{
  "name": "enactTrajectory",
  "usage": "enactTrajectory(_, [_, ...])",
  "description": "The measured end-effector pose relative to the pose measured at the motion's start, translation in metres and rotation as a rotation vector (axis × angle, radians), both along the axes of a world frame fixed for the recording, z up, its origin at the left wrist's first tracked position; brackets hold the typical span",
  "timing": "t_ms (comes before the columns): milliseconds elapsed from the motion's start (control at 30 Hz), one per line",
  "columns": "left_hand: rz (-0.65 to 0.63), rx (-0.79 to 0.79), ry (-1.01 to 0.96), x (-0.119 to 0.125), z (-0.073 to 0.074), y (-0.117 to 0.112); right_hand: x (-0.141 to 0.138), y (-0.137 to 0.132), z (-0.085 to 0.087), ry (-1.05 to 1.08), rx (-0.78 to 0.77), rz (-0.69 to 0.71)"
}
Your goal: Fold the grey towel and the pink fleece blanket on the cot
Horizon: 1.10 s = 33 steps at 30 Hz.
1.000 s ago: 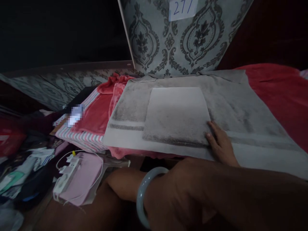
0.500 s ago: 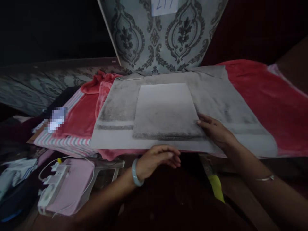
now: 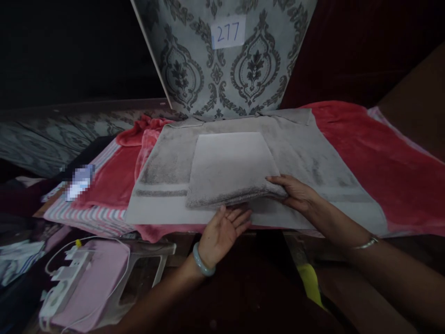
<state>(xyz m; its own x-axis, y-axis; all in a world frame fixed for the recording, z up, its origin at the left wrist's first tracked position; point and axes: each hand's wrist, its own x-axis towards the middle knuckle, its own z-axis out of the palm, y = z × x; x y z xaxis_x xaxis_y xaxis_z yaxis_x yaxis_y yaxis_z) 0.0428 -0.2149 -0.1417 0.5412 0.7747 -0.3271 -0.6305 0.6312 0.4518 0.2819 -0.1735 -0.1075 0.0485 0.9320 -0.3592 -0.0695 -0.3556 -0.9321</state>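
A folded grey towel [image 3: 231, 162] lies on a larger grey towel [image 3: 163, 162] spread flat over the table. My right hand [image 3: 295, 192] grips the folded towel's near right corner, thumb on top and fingers beneath, and that corner is slightly raised. Palm up, my left hand [image 3: 224, 232] is at the folded towel's near edge with its fingers spread. Its fingertips reach close under that edge; whether they touch it I cannot tell. A pale bangle [image 3: 203, 262] circles my left wrist, and a thin bracelet [image 3: 367, 243] is on my right.
Red blankets [image 3: 392, 167] lie at the right and left over a striped cloth [image 3: 93, 215]. Below left, a white power strip [image 3: 67, 287] with cords rests on a pink stool [image 3: 100, 283]. A patterned wall panel [image 3: 222, 79] bears a paper marked 277 [image 3: 228, 31].
My right hand has closed on the folded towel's near right corner and lifted it a little. My left hand has turned palm up and come to the near edge. The view has tilted up.
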Motion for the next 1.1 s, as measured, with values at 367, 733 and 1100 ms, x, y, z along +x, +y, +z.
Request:
enactTrajectory(367, [0.397,-0.009,0.322,-0.031,0.022,0.004,-0.025,-0.078,-0.022,0.185,-0.062,0.255])
enactTrajectory(733, [0.434,-0.004,0.334,-0.043,0.013,0.001,0.039,0.107,0.01,-0.937,0.447,0.135])
enactTrajectory(1100, [0.428,-0.029,0.328,-0.046,0.008,-0.002,-0.016,0.213,0.026,-1.078,0.175,0.489])
